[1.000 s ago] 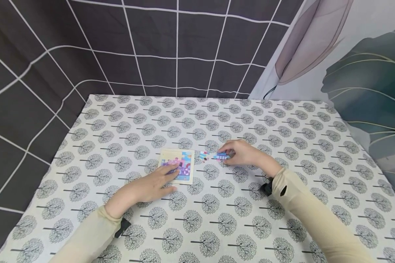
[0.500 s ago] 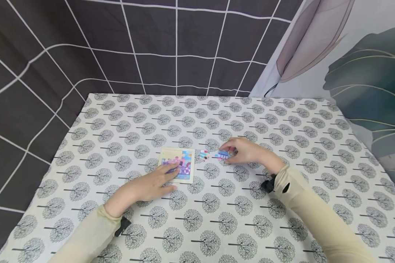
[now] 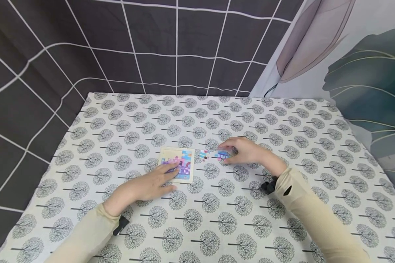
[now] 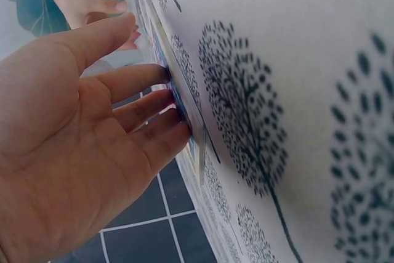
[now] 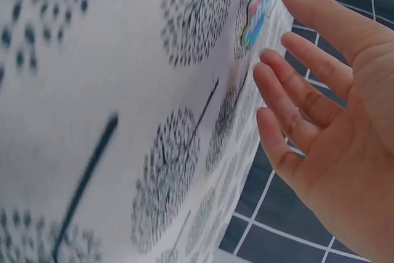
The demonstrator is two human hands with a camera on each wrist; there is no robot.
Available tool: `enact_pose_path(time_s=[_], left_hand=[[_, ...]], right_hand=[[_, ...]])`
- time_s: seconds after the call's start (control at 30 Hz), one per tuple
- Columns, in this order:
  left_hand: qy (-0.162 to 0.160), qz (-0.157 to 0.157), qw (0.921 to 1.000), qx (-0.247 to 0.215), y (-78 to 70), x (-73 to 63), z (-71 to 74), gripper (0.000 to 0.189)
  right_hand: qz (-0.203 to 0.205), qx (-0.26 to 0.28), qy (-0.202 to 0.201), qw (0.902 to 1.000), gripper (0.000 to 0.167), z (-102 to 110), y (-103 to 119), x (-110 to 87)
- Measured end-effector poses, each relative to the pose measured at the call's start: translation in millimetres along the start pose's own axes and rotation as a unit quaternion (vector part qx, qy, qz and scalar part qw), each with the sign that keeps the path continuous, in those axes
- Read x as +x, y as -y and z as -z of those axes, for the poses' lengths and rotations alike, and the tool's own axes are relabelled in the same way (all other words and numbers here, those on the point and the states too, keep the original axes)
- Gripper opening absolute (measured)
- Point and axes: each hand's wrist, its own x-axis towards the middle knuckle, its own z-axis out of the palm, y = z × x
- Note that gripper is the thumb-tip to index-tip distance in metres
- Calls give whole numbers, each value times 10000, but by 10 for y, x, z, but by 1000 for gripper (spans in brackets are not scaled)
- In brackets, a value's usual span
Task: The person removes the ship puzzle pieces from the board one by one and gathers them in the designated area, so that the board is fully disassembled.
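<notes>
A jigsaw puzzle in a pale square frame [image 3: 192, 160] lies on the table, its picture pink, purple and blue, with a bare cream patch at upper left. My left hand [image 3: 153, 182] rests its straight fingertips on the puzzle; the left wrist view shows these fingers [image 4: 144, 106] against its face. To the right of the frame lies a small multicoloured puzzle piece [image 3: 204, 156]. Farther right is a blue and pink puzzle piece [image 3: 223, 155], flat on the cloth. My right hand [image 3: 243, 151] hovers around this piece, fingers relaxed and apart from it in the right wrist view.
A white cloth [image 3: 197, 219] printed with grey trees covers the table. Behind it hangs a dark curtain [image 3: 154, 69] with white grid lines. A leaf-patterned drape [image 3: 365, 84] hangs at the right.
My right hand's fingers and thumb have spread and come off the blue and pink puzzle piece, which now lies on the cloth. My left hand has stayed on the puzzle.
</notes>
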Motion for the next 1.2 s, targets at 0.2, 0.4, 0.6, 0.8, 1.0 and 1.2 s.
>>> enact_pose_path(time_s=[0.2, 0.4, 0.6, 0.8, 1.0, 1.2], left_hand=[[31, -95, 9999, 10, 5, 9, -13, 61], [69, -76, 9999, -79, 28, -41, -66, 58], [22, -68, 10000, -16, 74, -109, -63, 56], [-20, -258, 9996, 124, 70, -67, -12, 57], [31, -302, 9994, 159, 65, -20, 11, 58], [98, -234, 9996, 116, 52, -14, 6, 59]], right_hand=[[87, -39, -95, 9999, 52, -94, 64, 62], [290, 102, -143, 9994, 50, -185, 206, 188], [443, 78, -181, 9988, 52, -275, 353, 386], [596, 106, -148, 9981, 53, -312, 468, 553], [807, 97, -171, 9965, 49, -322, 557, 648], [812, -19, -78, 9967, 39, -357, 642, 703]])
